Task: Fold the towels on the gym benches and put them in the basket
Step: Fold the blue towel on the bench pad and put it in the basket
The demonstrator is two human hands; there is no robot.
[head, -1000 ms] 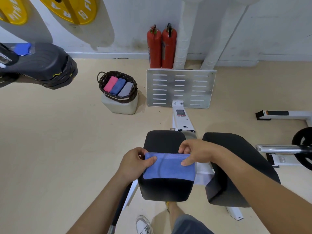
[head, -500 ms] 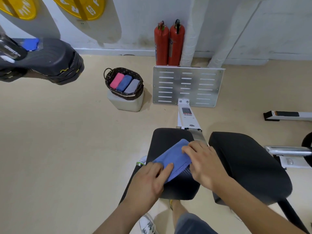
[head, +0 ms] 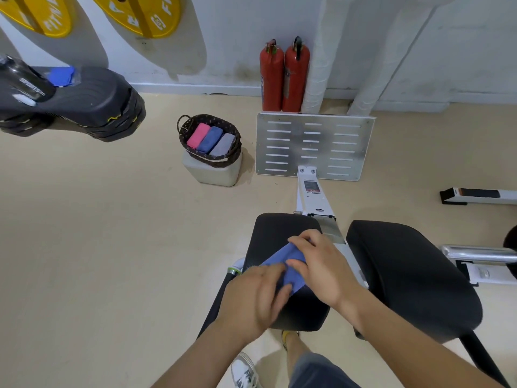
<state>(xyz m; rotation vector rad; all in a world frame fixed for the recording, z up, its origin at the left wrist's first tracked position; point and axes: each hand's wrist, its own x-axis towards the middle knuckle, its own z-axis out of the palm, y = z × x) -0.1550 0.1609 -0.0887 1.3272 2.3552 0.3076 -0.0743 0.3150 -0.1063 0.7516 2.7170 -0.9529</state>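
Observation:
A blue towel (head: 291, 260), folded small, lies slantwise on the left black bench pad (head: 279, 226). My right hand (head: 320, 266) covers its far right part, thumb and curled fingers holding the fold. Blurred by motion, my left hand (head: 258, 294) lies with straight fingers on the towel's near end. A dark woven basket (head: 212, 117) stands on a white container (head: 211, 176) on the floor ahead to the left. It holds a pink, a blue and a grey rolled towel side by side.
A second black pad (head: 405, 273) sits to the right. A slotted metal plate (head: 313, 147) and two red fire extinguishers (head: 284, 77) stand ahead. A stack of black steps (head: 89, 107) at left carries a blue cloth (head: 61, 75) and a bottle (head: 23, 84). A barbell (head: 475, 253) lies right.
The towel has gone from a wide flat rectangle to a narrower, slanted fold. Both hands have closed in over it, and my view has shifted left and lower.

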